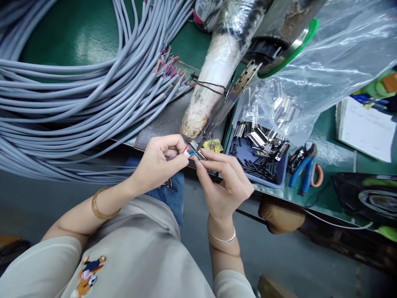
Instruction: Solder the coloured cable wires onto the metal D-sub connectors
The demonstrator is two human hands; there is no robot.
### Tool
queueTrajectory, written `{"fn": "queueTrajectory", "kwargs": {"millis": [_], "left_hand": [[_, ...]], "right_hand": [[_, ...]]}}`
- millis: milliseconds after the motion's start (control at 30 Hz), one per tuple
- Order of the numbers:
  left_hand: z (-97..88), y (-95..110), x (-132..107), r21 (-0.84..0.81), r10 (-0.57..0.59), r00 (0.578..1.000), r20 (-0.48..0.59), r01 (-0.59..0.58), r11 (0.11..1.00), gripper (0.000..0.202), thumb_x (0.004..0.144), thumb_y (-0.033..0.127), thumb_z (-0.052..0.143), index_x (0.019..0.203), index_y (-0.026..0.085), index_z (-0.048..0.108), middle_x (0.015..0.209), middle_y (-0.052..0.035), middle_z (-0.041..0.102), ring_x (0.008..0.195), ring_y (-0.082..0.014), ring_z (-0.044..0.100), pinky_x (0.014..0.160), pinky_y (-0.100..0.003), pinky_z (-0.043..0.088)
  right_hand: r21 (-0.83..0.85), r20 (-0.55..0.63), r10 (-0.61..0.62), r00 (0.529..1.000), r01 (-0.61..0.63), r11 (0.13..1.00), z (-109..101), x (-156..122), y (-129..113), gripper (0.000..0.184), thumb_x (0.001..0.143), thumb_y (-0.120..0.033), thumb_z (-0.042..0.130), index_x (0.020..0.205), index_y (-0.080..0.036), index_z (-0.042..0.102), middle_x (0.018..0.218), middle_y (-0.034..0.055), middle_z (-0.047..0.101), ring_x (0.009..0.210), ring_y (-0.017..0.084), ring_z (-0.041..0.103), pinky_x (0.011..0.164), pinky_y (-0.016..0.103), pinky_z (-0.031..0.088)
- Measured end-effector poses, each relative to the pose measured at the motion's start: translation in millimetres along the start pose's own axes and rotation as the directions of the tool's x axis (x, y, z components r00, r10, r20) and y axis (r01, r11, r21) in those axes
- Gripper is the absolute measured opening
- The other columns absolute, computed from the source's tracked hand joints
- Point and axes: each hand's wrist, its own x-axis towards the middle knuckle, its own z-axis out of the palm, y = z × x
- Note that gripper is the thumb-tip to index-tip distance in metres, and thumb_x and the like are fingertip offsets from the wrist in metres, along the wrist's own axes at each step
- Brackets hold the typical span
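Close to the bench edge, my left hand (pixel 161 159) pinches the stripped end of a grey cable, where thin coloured wires (pixel 190 153) fan out past the fingertips. Against those wires sits a metal multi-pin connector (pixel 196 148), gripped between the thumb and fingers of my right hand (pixel 225 176). The fingertips of both hands nearly meet and cover part of the joint, so I cannot tell which wires touch the pins. Just beyond the connector is the tip of a soldering iron (pixel 207 128), mounted beside a white wrapped tube (pixel 206 91). A small yellow sponge (pixel 213 145) lies behind my right fingers.
Many grey cables (pixel 93 99) with stripped ends cover the left of the bench. At right, a blue tray (pixel 281 180) holds connectors and black sleeves under a plastic bag (pixel 347 45). Blue-handled pliers (pixel 305 171), papers (pixel 366 128) and a black fan-like object (pixel 372 198) lie farther right.
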Motion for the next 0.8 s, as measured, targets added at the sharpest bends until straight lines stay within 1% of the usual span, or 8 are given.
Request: {"fn": "queueTrajectory", "kwargs": {"millis": [100,233,300,467,567,700,800], "left_hand": [[-0.3,1.8,-0.2,0.006,0.003,1.000,0.001,-0.003,1.000,0.014,0.072,0.019,0.064,0.064,0.017,0.053,0.064,0.0019,0.052,0.056,-0.0071,0.044,0.052,-0.021,0.034],[0.3,6.5,-0.8,0.002,0.002,1.000,0.006,-0.002,1.000,0.015,0.071,0.019,0.064,0.063,0.017,0.052,0.064,0.0020,0.051,0.052,-0.0051,0.036,0.048,-0.020,0.027],[0.8,8.1,-1.0,-0.001,-0.006,1.000,0.015,0.006,1.000,0.015,0.070,0.019,0.065,0.063,0.017,0.052,0.063,0.0021,0.052,0.051,-0.0047,0.034,0.046,-0.020,0.026],[1.0,8.9,-0.6,-0.008,-0.027,1.000,0.011,0.027,1.000,0.017,0.070,0.021,0.065,0.061,0.018,0.051,0.061,0.0018,0.052,0.052,-0.0062,0.039,0.047,-0.020,0.029],[0.7,7.8,0.2,-0.005,-0.047,0.999,0.012,0.047,0.999,0.017,0.069,0.022,0.065,0.061,0.018,0.051,0.061,0.0013,0.052,0.053,-0.0071,0.042,0.048,-0.020,0.031],[0.5,5.0,0.3,-0.011,-0.067,0.998,0.009,0.067,0.998,0.017,0.069,0.021,0.065,0.061,0.018,0.050,0.064,-0.0004,0.054,0.059,-0.0094,0.048,0.049,-0.021,0.032],[0.6,3.6,-1.6,-0.017,-0.079,0.997,0.023,0.079,0.997,0.016,0.069,0.021,0.065,0.061,0.018,0.051,0.064,-0.0001,0.054,0.058,-0.0085,0.045,0.049,-0.021,0.030]], "right_hand": [[0.010,-0.004,0.006,1.000,-0.006,1.000,0.0,1.5,-0.7,0.018,0.084,-0.011,0.078,0.092,-0.025,0.071,0.099,0.0000,0.080,0.089,0.017,0.077,0.077,0.030,0.063],[0.003,-0.022,-0.001,1.000,0.001,1.000,-1.6,3.2,-3.6,0.019,0.084,-0.009,0.079,0.093,-0.025,0.071,0.099,0.0002,0.081,0.088,0.016,0.078,0.077,0.030,0.063],[-0.003,-0.026,-0.002,1.000,0.002,1.000,-2.6,3.2,-5.4,0.019,0.084,-0.009,0.078,0.092,-0.025,0.070,0.099,0.0008,0.081,0.087,0.017,0.078,0.076,0.030,0.064],[-0.014,-0.041,-0.023,0.999,0.023,1.000,-4.6,0.5,-7.0,0.019,0.085,-0.009,0.076,0.088,-0.023,0.065,0.101,0.0031,0.081,0.084,0.017,0.078,0.071,0.028,0.063],[-0.069,-0.016,-0.075,0.997,0.073,0.995,-4.8,-1.8,-4.7,0.019,0.085,-0.009,0.076,0.087,-0.023,0.063,0.103,0.0032,0.082,0.081,0.015,0.078,0.069,0.026,0.063],[-0.133,0.009,-0.163,0.987,0.162,0.978,-3.4,-3.9,-0.4,0.020,0.084,-0.011,0.077,0.089,-0.024,0.063,0.107,0.0037,0.082,0.085,0.016,0.079,0.072,0.025,0.063],[-0.142,0.018,-0.189,0.982,0.190,0.971,-2.5,-5.8,1.6,0.020,0.085,-0.011,0.077,0.092,-0.024,0.063,0.108,0.0039,0.082,0.086,0.016,0.080,0.072,0.024,0.063]]}}
